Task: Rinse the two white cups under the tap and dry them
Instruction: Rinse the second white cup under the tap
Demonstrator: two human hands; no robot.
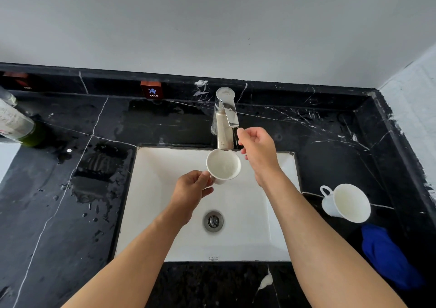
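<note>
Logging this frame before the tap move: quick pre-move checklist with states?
1. Cup under spout: ok. The white cup sits right below the tap, over the sink.
2. Grip: ok. The left hand holds the cup at its handle side.
3. Right hand at the lever: ok, fingertips are right beside its tip; contact cannot tell.
4. Water running: cannot tell, no clear stream.
5. Second cup: ok, waiting on the counter, tilted.
6. Drying cloth: ok, blue cloth lies near it.
</note>
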